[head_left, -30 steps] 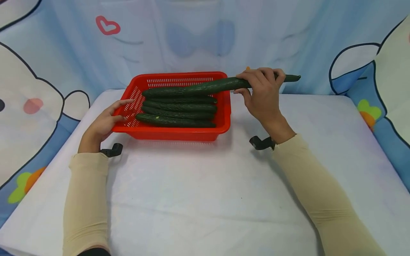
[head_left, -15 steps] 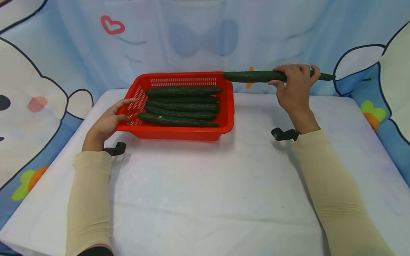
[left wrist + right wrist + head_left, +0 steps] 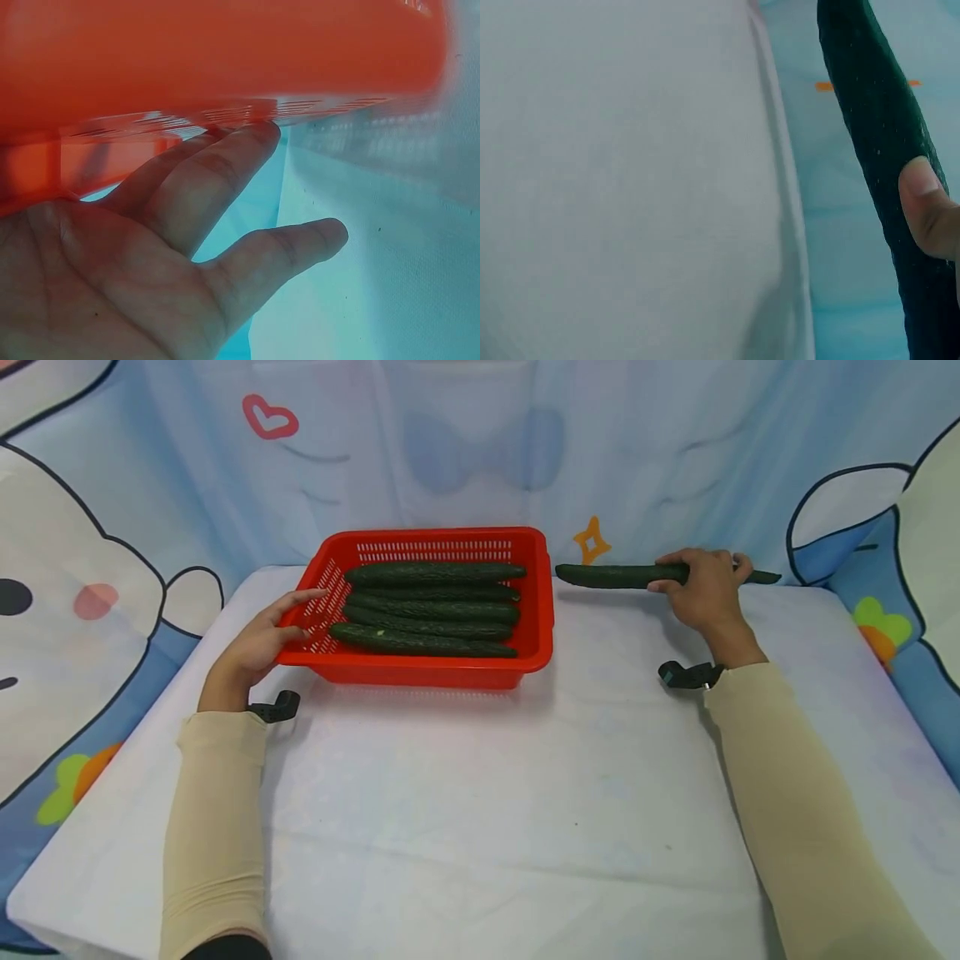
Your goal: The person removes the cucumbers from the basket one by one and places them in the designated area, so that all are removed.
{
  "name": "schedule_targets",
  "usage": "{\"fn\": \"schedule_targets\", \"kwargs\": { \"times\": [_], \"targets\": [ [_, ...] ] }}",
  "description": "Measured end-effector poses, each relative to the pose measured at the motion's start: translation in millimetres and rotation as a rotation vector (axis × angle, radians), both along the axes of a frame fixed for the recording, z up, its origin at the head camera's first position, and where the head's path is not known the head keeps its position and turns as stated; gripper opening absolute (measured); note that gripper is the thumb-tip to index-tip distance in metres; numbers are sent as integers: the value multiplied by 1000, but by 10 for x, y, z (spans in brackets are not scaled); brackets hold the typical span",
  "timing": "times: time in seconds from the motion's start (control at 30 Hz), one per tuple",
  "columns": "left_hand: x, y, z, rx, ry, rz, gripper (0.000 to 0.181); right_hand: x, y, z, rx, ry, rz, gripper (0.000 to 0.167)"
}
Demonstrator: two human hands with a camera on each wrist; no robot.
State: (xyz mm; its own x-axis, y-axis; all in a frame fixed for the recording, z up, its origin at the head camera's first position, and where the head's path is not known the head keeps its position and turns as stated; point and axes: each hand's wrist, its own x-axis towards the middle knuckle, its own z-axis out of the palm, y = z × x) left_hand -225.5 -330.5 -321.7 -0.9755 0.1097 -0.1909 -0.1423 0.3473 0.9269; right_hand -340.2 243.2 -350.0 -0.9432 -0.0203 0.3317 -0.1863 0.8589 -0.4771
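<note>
My right hand (image 3: pixel 701 589) grips a long dark green cucumber (image 3: pixel 611 577) near the table's back edge, to the right of the basket. The right wrist view shows the thumb (image 3: pixel 922 191) pressed on this cucumber's side. At the left end of the red plastic basket (image 3: pixel 420 675), my left hand (image 3: pixel 255 647) holds the rim, with index finger and thumb over it. Other fingers (image 3: pixel 217 176) reach beneath the rim against the outer wall in the left wrist view. Inside the basket several cucumbers (image 3: pixel 423 646) lie side by side, lengthwise.
A white cloth covers the table (image 3: pixel 480 810). Behind it hangs a light blue cartoon-printed curtain (image 3: pixel 480 443), close to the held cucumber and the basket's back side.
My right hand has carried the cucumber from above the basket out to the right, then lowered it toward the table's back edge. The left hand stays at the basket's left rim.
</note>
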Motion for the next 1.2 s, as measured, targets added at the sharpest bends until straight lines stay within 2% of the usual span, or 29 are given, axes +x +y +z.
{"fn": "schedule_targets", "kwargs": {
  "times": [0.13,0.27,0.53,0.93,1.2],
  "targets": [
    [-7,-5,0,15,-7,-3,62,-63,57,-42,9,-91,26,47],
    [-11,-16,1,14,-9,5,62,-96,70,-68,26,-145,37,49],
    [-8,-18,-6,15,-4,3,62,-119,64,-131,34,-186,62,47],
    [-8,-15,4,-6,-8,11,62,-124,104,-139,81,-300,39,53],
    [3,-7,12,8,-10,5,62,-89,99,-125,81,-302,39,55]
  ]
}}
